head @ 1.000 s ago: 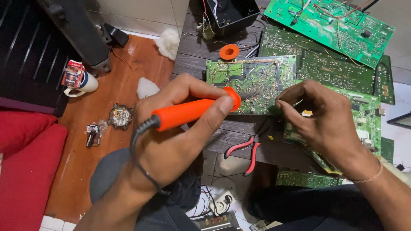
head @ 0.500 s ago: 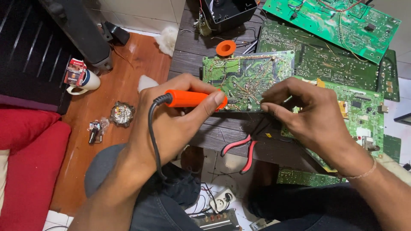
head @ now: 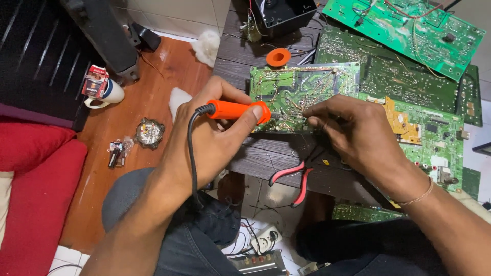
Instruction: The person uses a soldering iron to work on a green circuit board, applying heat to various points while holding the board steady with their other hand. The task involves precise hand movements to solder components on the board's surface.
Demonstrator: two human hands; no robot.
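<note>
My left hand [head: 212, 135] grips an orange-handled soldering iron [head: 238, 110] with a black cord, its tip end lying against the left part of a green circuit board [head: 296, 92] on the dark table [head: 266, 158]. My right hand [head: 353, 135] rests on the board's right side with fingertips pinched together at its surface; whether a thin wire or strand is between them cannot be made out. Red-handled pliers [head: 294, 176] lie at the table's near edge, just below my right hand.
Several more green circuit boards [head: 409, 30] cover the table's right and far side, with an orange ring [head: 278, 56] and a black box [head: 284, 13] behind. On the wooden floor at left stand a white mug [head: 102, 92] and small parts [head: 148, 133]; a red cushion [head: 36, 194] lies nearer.
The soldering iron has levelled out and moved in toward the board. My right hand has shifted left across the board toward the iron's tip.
</note>
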